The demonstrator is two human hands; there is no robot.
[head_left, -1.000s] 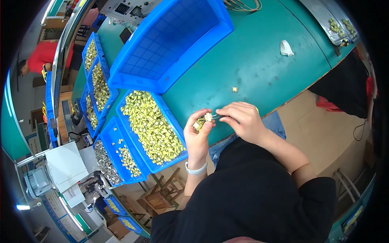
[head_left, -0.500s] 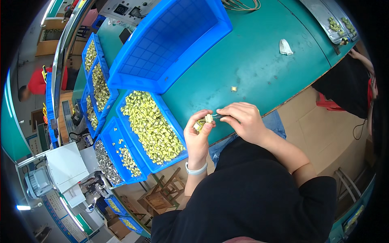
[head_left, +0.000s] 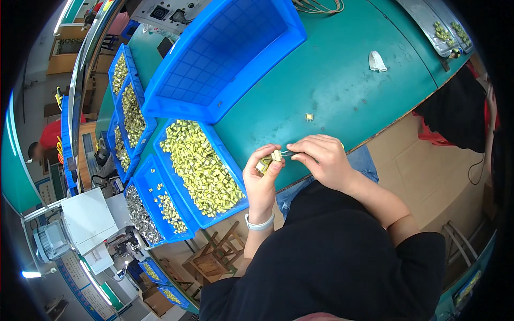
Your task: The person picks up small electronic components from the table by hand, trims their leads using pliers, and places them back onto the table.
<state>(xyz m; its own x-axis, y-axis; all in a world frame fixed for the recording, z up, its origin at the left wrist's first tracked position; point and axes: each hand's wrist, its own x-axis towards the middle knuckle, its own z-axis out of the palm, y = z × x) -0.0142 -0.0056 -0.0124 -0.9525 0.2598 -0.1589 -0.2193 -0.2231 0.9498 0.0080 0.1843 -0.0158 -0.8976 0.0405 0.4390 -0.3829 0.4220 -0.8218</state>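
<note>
My left hand (head_left: pixel 260 181) is closed around small yellow-and-white transformers. One transformer (head_left: pixel 276 155) is pinched between thumb and fingertips, and another (head_left: pixel 262 166) sits lower against the palm. My right hand (head_left: pixel 325 159) grips dark tweezers (head_left: pixel 289 153), whose thin metal tips reach the pinched transformer; whether they clamp it is too small to tell. Beyond my hands a single small transformer (head_left: pixel 309 117) lies on the green table (head_left: pixel 342 91). Left of my left hand stands a blue bin (head_left: pixel 227 163) heaped with yellow transformers.
A large blue crate (head_left: pixel 225 56) leans on its side beyond the full bin. More blue bins (head_left: pixel 140 179) with small parts stand to the left. A white finger cot or scrap (head_left: pixel 377 61) lies at right. Another person (head_left: pixel 455 109) is at the table's right end.
My hands and the transformers they hold have barely moved. The person at far right has shifted, an arm drawing away from the tray. A red-clothed person at far left has moved lower.
</note>
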